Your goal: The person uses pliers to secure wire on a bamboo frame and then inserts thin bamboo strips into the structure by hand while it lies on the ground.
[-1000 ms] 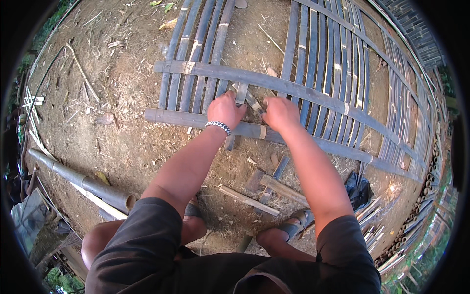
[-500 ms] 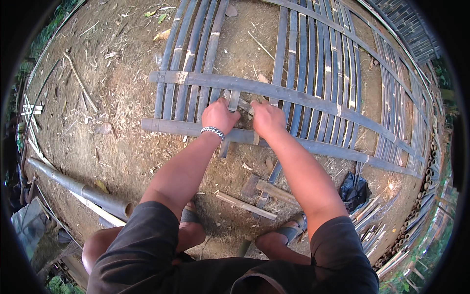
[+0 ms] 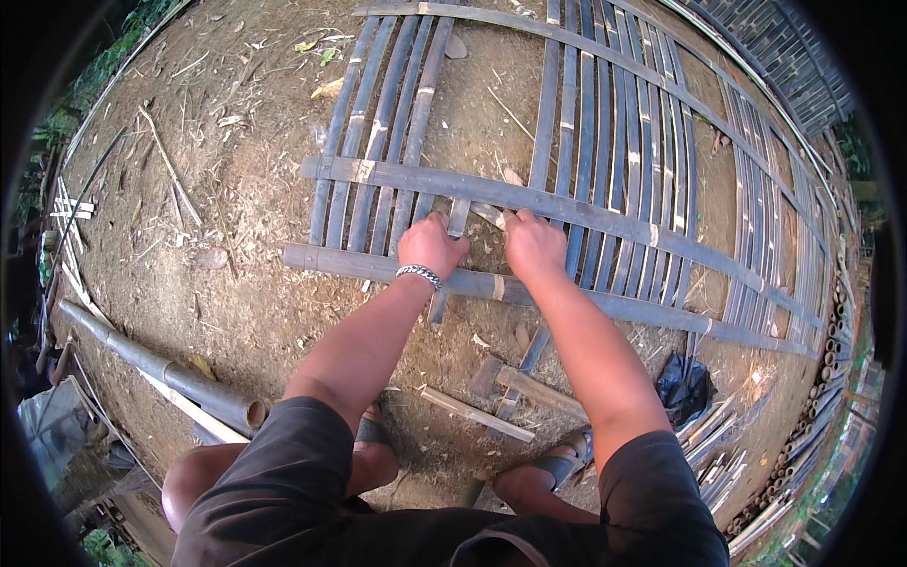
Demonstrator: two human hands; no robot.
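Note:
My left hand (image 3: 433,244), with a chain bracelet at the wrist, is closed round a short bamboo slat (image 3: 459,215) between two long crosswise bamboo rails. The slat's lower end shows below the near rail (image 3: 364,266); its upper end meets the far rail (image 3: 425,178). To the right, my right hand (image 3: 536,248) is closed beside a pale bamboo piece (image 3: 488,215) slanting towards it, its fingertips near the far rail. My fingers hide how that piece is held. Both hands sit in a gap of the slatted bamboo panel (image 3: 605,156).
Below the panel lie a mallet-like wooden tool (image 3: 539,390) and a split bamboo strip (image 3: 477,413), near my sandalled feet. A bamboo pole (image 3: 179,373) lies left. At right are a black plastic bag (image 3: 684,386) and stacked bamboo (image 3: 803,416). Wood shavings litter the soil.
The view has shifted, so the panel appears slightly lower. My right hand has moved a little right, away from the left, showing more of the pale piece. My left hand keeps its grip.

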